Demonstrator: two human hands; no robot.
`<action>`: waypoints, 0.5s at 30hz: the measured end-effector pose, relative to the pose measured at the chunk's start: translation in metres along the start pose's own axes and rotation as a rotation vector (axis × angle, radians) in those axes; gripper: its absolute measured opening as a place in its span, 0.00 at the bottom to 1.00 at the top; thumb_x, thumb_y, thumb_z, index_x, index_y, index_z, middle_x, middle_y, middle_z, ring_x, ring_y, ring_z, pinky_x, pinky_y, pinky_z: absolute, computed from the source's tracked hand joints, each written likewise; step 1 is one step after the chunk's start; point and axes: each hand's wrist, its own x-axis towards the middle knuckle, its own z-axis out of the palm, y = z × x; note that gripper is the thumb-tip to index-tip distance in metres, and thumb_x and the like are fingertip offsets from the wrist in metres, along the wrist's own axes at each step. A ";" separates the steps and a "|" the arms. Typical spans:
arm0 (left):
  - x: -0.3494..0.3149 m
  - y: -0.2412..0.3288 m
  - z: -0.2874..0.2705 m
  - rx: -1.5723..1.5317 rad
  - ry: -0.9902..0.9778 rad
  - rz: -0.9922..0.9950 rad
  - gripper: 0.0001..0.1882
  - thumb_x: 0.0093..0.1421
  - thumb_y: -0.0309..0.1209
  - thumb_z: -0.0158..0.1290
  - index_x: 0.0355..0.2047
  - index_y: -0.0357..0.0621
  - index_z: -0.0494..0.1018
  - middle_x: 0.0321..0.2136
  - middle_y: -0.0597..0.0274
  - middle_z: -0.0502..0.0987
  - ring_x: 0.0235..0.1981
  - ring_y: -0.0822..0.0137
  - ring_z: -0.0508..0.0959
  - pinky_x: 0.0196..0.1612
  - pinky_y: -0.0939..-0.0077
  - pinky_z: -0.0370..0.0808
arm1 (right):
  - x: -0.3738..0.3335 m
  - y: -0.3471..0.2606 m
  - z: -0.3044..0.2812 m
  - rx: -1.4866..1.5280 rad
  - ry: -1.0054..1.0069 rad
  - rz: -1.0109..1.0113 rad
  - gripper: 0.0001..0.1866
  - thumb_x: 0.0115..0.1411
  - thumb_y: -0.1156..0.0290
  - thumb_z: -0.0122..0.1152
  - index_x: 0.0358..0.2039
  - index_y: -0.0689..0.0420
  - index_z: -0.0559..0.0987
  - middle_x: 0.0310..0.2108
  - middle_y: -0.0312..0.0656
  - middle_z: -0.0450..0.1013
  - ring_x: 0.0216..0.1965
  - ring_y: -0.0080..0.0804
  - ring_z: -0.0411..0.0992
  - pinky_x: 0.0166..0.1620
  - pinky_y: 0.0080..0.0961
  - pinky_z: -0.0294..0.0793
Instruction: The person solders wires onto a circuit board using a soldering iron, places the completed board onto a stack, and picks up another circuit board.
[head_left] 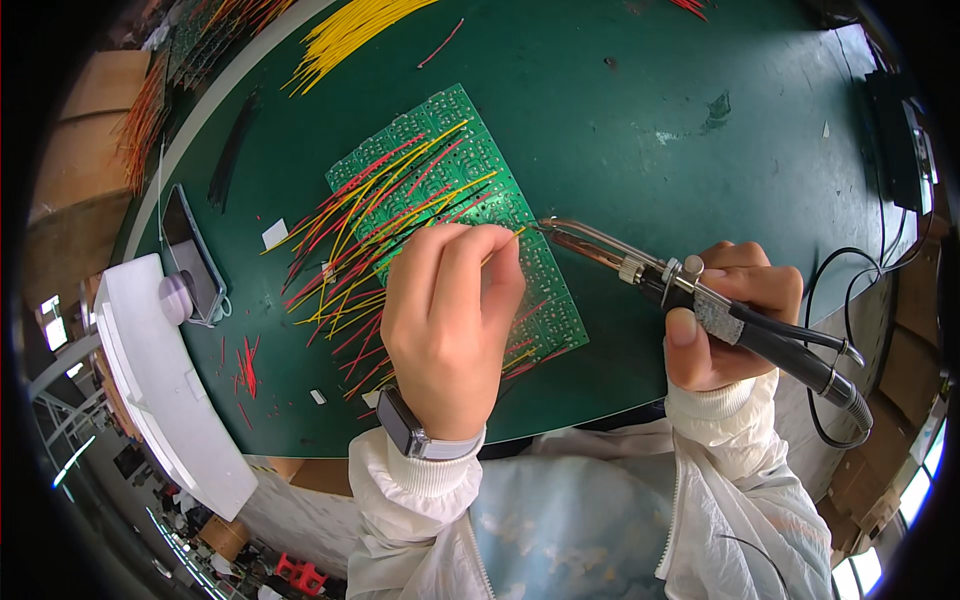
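A green circuit board (555,290) lies at a slant on the dark green table, with many red, yellow and black wires (350,220) running off it to the left. Over the board, my left hand (445,310) pinches a yellow wire (519,233), whose end shows just past the fingertips; the rest of it is hidden by the hand. My right hand (735,310) is wrapped around a soldering iron (690,290) with a metal feed tube along it. The iron's tip reaches the board's right edge, close to the yellow wire's end.
A bundle of yellow wires (355,35) lies at the back, with black wires (232,150) to the left. Short red wires (247,368) are scattered at the near left. A phone (193,255) leans beside a white curved stand (165,380). A black cable (822,400) loops at the right.
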 end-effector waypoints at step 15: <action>0.002 0.003 -0.001 0.022 -0.023 -0.007 0.12 0.42 0.16 0.58 0.28 0.40 0.71 0.26 0.60 0.70 0.27 0.61 0.73 0.29 0.71 0.70 | 0.001 0.003 -0.001 0.052 0.029 -0.043 0.21 0.43 0.73 0.65 0.32 0.62 0.63 0.20 0.41 0.66 0.15 0.22 0.62 0.19 0.18 0.62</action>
